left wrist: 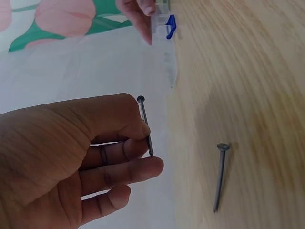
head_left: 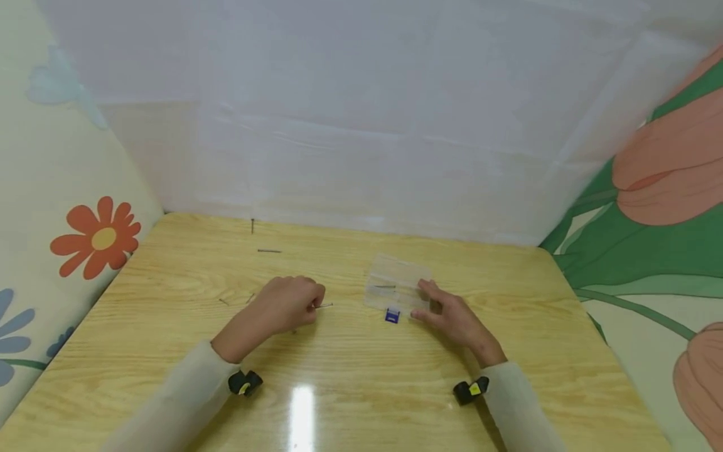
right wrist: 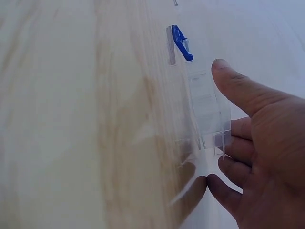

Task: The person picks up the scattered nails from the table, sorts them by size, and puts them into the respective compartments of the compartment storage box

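Observation:
My left hand (head_left: 285,306) pinches a grey metal nail (left wrist: 146,125) between thumb and fingers, its head pointing up in the left wrist view. In the head view the nail's free end sticks out to the right, toward the box. A clear plastic box (head_left: 375,300) with a blue latch (head_left: 392,315) lies right of that hand. One nail (head_left: 386,287) appears within the box's outline. My right hand (head_left: 452,314) holds the box's right end, thumb at the near side and fingers round the edge. The box's clear walls (right wrist: 205,107) make the exact contact hard to see.
Loose nails lie on the wooden table (head_left: 350,376): one upright in the view (head_left: 252,226), one sideways (head_left: 269,251), and smaller-looking ones (head_left: 224,302) beside the left hand. A white sheet (head_left: 361,176) rises behind the table; flowered panels (head_left: 655,188) stand at both sides.

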